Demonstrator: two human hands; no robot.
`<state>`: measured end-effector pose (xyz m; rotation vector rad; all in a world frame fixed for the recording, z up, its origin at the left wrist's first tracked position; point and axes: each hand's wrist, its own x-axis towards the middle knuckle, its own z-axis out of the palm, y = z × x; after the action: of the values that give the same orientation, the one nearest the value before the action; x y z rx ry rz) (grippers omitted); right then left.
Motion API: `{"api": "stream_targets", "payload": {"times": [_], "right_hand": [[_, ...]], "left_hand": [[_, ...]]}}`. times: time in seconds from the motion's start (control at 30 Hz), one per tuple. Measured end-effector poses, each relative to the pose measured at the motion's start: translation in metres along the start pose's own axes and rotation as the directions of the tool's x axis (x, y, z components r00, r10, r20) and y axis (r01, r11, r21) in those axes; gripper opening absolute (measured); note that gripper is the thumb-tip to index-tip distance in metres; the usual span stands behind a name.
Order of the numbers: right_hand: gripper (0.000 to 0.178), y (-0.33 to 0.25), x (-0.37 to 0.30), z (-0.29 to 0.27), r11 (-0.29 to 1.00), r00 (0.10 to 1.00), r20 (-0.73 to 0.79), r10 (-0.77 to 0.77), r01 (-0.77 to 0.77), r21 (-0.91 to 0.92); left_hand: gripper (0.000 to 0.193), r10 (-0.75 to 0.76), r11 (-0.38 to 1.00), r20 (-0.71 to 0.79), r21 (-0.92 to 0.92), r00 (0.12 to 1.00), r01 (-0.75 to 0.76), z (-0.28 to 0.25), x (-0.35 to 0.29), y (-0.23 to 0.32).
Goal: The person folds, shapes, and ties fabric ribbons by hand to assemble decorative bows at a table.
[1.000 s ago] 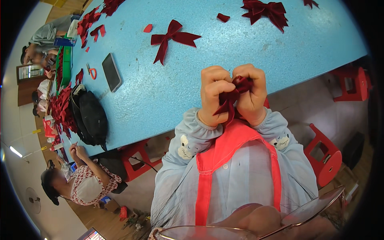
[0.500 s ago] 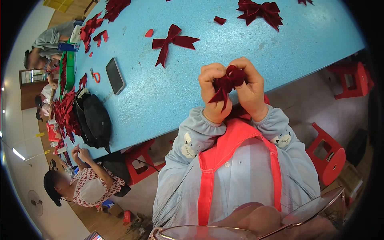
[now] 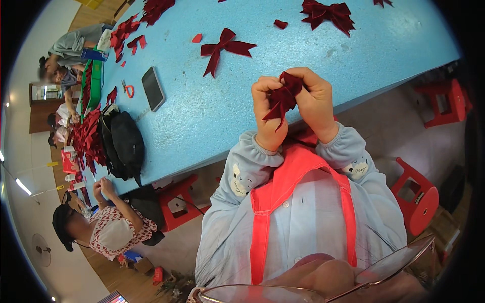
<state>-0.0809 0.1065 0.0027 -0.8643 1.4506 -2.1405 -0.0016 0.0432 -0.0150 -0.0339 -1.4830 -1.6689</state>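
Note:
Between my two hands is a dark red velvet ribbon bow, held over the table's near edge. My left hand has its fingers curled round the bow's left side, and a pointed ribbon tail hangs down beside its thumb. My right hand pinches the bow's right side between thumb and fingers. The fingers partly cover the loops and the knot. Beyond my hands, a finished-looking velvet bow lies flat on the blue table. A small pile of bows lies farther right.
Left on the table are a phone, orange-handled scissors, a black bag, a green crate and heaped red ribbon pieces. Red stools stand at the right. A co-worker sits at the left.
The bow's loops have turned and flattened between my fingers, and my right thumb and fingers have shifted over it. The view has moved slightly, so the table items appear farther right.

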Motion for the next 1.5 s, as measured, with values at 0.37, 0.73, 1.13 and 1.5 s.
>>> {"api": "stream_targets", "payload": {"times": [0.37, 0.73, 1.13, 1.5], "right_hand": [[0.006, 0.005, 0.009, 0.009, 0.931, 0.998, 0.054, -0.014, 0.033, -0.365], [0.006, 0.021, 0.004, 0.019, 0.882, 0.976, 0.073, -0.207, 0.219, -0.418], [0.007, 0.012, 0.003, 0.013, 0.987, 0.995, 0.075, 0.062, -0.050, -0.150], [0.008, 0.010, 0.006, 0.000, 0.991, 0.980, 0.155, 0.128, -0.121, -0.052]], "left_hand": [[0.029, -0.077, 0.992, -0.096, 0.093, 0.992, 0.086, -0.023, -0.001, -0.001], [0.028, -0.194, 0.977, -0.227, -0.132, 0.954, 0.167, -0.026, -0.007, -0.008], [0.018, -0.150, 0.978, -0.287, 0.099, 0.946, 0.185, -0.022, -0.006, 0.006], [0.023, -0.174, 0.969, -0.229, 0.135, 0.958, 0.208, -0.019, -0.005, 0.004]]}}
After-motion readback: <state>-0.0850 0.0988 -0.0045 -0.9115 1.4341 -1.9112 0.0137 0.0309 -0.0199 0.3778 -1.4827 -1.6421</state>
